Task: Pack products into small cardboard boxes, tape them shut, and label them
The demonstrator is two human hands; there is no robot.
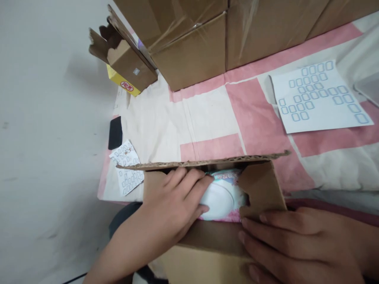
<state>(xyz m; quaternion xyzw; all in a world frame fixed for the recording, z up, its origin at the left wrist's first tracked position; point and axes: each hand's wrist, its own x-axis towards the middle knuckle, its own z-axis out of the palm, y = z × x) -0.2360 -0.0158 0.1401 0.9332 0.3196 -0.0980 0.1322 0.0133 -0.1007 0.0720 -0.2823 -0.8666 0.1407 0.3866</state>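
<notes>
Left hand: I see fingers flat, unclenched, resting on a soft pink pack with a glossy white oval lid, inside the corrugated cardboard box. Right hand: open, palm flat on a box flap. Beyond: pink-and-cream cloth, sticker sheet.

A home: stacked cardboard boxes on a pink-checked bedsheet
</notes>
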